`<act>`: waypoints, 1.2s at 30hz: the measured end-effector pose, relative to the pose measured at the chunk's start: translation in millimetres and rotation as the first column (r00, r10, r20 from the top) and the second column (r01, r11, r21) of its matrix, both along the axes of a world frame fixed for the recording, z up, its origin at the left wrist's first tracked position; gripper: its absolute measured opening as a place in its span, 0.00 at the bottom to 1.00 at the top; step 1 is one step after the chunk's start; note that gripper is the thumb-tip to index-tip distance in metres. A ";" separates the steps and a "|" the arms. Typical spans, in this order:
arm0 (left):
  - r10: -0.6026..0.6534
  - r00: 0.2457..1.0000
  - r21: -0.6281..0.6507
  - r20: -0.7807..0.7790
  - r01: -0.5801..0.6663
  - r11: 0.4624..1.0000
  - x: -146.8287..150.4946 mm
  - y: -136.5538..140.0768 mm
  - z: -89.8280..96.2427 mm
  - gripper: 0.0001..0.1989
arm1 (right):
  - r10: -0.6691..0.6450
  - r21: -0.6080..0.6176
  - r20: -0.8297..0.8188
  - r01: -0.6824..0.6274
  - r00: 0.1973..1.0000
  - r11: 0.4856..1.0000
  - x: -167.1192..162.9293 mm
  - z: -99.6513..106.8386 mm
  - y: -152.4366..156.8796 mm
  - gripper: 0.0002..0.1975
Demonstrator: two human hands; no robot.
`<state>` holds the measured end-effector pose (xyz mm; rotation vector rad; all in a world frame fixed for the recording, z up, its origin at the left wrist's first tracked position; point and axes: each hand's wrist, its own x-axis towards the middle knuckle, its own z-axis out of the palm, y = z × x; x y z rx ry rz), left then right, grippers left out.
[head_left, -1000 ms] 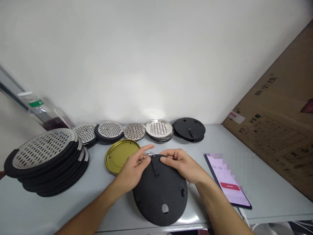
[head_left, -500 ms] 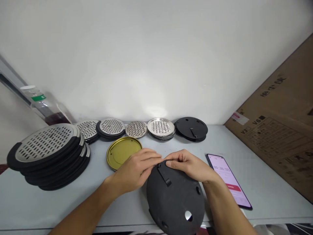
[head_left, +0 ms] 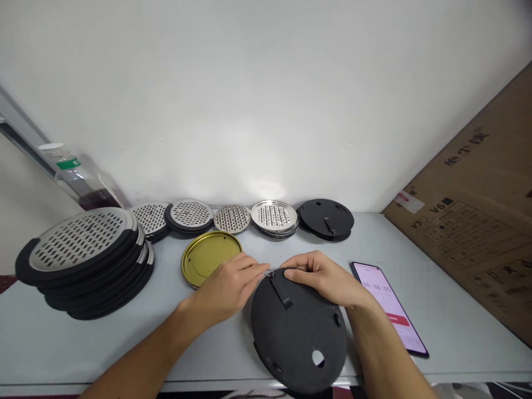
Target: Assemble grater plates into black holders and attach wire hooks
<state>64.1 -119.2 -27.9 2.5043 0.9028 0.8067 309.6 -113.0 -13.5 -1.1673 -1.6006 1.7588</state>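
Note:
A round black disc [head_left: 299,335] is tilted up at the table's front edge. My right hand [head_left: 324,277] grips its top rim, thumb on the face and fingers behind. Between the thumb and fingers of my left hand [head_left: 233,285] is a small wire ring [head_left: 269,273], at the disc's upper edge beside a narrow black strip [head_left: 282,292]. The disc has a round hole low down and several small slots. A gold round lid [head_left: 208,255] lies just behind my left hand, partly hidden by it.
Perforated discs with black rims [head_left: 83,244] are stacked at the left. Behind stand silver grater discs [head_left: 274,216] and more black discs [head_left: 326,217]. A phone [head_left: 390,310] lies to the right, near a cardboard box [head_left: 477,221]. A bottle [head_left: 78,180] stands at the back left.
My left hand has drawn slightly left from the disc's edge, and the wire ring now shows in its fingers. The disc has tilted a little; my right hand keeps its grip.

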 end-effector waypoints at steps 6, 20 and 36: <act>0.138 0.988 0.163 -0.068 -0.125 0.979 5.0 -7.1 -5.2 0.14 | -0.056 0.035 0.028 0.055 0.998 0.998 -8.6 0.9 -2.5 0.17; 0.252 0.968 0.370 -0.005 -0.232 0.900 17.9 -13.1 -16.7 0.10 | -0.097 0.256 0.125 0.062 0.987 0.965 -15.0 3.3 -6.9 0.12; 0.326 0.938 0.193 0.120 -0.344 0.919 22.1 -9.9 -15.1 0.13 | -0.189 0.245 0.044 0.173 0.981 0.954 -20.5 0.0 -6.2 0.18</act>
